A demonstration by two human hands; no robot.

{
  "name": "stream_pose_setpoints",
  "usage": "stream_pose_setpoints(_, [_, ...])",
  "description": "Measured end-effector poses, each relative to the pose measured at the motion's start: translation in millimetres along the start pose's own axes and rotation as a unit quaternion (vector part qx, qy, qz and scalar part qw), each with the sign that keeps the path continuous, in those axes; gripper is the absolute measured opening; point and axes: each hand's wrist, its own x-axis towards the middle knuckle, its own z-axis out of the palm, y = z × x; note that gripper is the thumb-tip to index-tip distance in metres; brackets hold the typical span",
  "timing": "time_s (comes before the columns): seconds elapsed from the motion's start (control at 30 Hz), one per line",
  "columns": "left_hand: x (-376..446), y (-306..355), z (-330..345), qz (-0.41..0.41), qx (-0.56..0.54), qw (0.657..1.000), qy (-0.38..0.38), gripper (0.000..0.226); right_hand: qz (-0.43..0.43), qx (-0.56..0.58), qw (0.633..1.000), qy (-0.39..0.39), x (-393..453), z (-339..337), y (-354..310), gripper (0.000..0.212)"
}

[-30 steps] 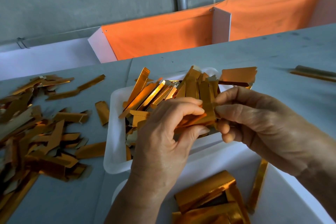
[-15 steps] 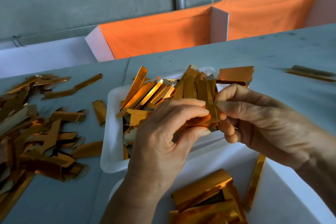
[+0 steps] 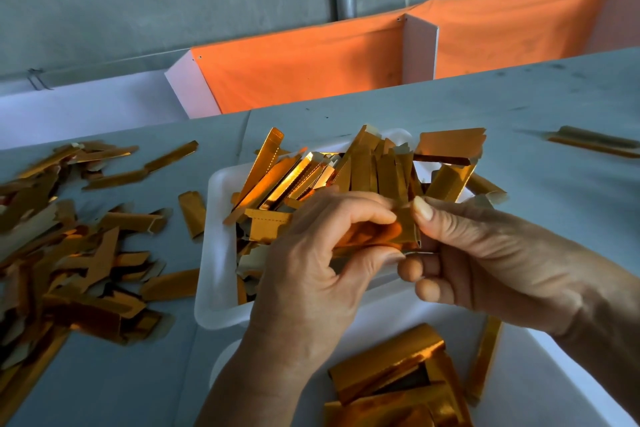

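Observation:
A small gold foil card piece [image 3: 384,234] is held between both hands above a white tray [image 3: 216,253]. My left hand [image 3: 311,270] grips its left part between thumb and curled fingers. My right hand [image 3: 485,253] pinches its right end, thumb on top and fingers underneath. Much of the piece is hidden by my fingers. The tray behind the hands is heaped with several more gold foil pieces [image 3: 346,173].
A loose pile of flat gold pieces [image 3: 69,246] covers the grey table on the left. A second white tray [image 3: 554,374] near me holds folded gold pieces [image 3: 391,367]. Orange cloth bins [image 3: 304,69] line the table's far edge. A gold strip [image 3: 595,142] lies far right.
Both hands stay together on the gold piece; my fingers have shifted slightly along it. The view has drifted a little.

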Motion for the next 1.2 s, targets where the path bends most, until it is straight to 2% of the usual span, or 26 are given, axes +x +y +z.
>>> stream_pose_setpoints(0.2, [-2.0, -0.8, 2.3, -0.031, -0.049, 0.998, -0.032, 0.023, -0.004, 0.02, 1.0, -0.012, -2.5, -4.1, -1.6, 0.051])
stream_pose_setpoints(0.27, [-2.7, -0.7, 1.9, -0.048, -0.086, 0.994, -0.041, 0.022, -0.013, 0.026, 0.999, -0.018, -2.5, -2.9, -2.3, 0.054])
stream_pose_setpoints(0.4, [-3.1, 1.0, -0.6, -0.063, -0.19, 0.978, -0.065, 0.02, -0.04, 0.05, 0.998, 0.005, -1.7, -1.4, -1.7, 0.046])
stream_pose_setpoints(0.47, [-3.2, 0.8, -0.1, -0.045, -0.21, 0.975, -0.05, 0.017, -0.041, 0.038, 0.998, 0.01, 0.4, 2.7, 1.1, 0.049])
stream_pose_setpoints(0.6, [-1.5, -1.2, 6.3, -0.061, -0.279, 0.958, 0.032, 0.014, -0.082, -0.004, 0.996, 0.041, 4.7, 17.5, 7.1, 0.025])
stream_pose_setpoints(0.73, [-0.6, -6.2, 13.1, -0.095, -0.314, 0.938, 0.11, 0.029, -0.095, -0.039, 0.991, 0.085, 5.3, 30.1, 13.9, 0.031])
stream_pose_setpoints(0.8, [-0.2, -8.7, 16.4, -0.12, -0.231, 0.956, 0.138, 0.051, -0.121, -0.158, 0.97, 0.136, 3.8, 35.6, 16.1, 0.028])
stream_pose_setpoints(0.87, [-0.1, -10.4, 18.2, -0.174, -0.188, 0.956, 0.143, 0.068, -0.163, -0.325, 0.912, 0.191, 3.3, 39.7, 18.7, 0.023])
stream_pose_setpoints(0.93, [-1.3, -12.4, 18.0, -0.226, -0.213, 0.94, 0.142, 0.068, -0.191, -0.443, 0.849, 0.216, 3.6, 43.4, 22.1, 0.03])
stream_pose_setpoints(1.0, [-3.3, -14.4, 16.0, -0.235, -0.213, 0.939, 0.135, 0.057, -0.197, -0.496, 0.823, 0.194, 4.9, 47.1, 25.6, 0.03])
stream_pose_setpoints(1.1, [-4.0, -14.5, 13.9, -0.226, -0.224, 0.943, 0.096, 0.052, -0.194, -0.483, 0.833, 0.189, 4.2, 41.5, 23.1, 0.019])
stream_pose_setpoints(1.2, [-4.5, -12.1, 9.7, -0.218, -0.239, 0.946, 0.03, 0.053, -0.225, -0.346, 0.887, 0.209, -0.6, 29.4, 9.8, 0.015])
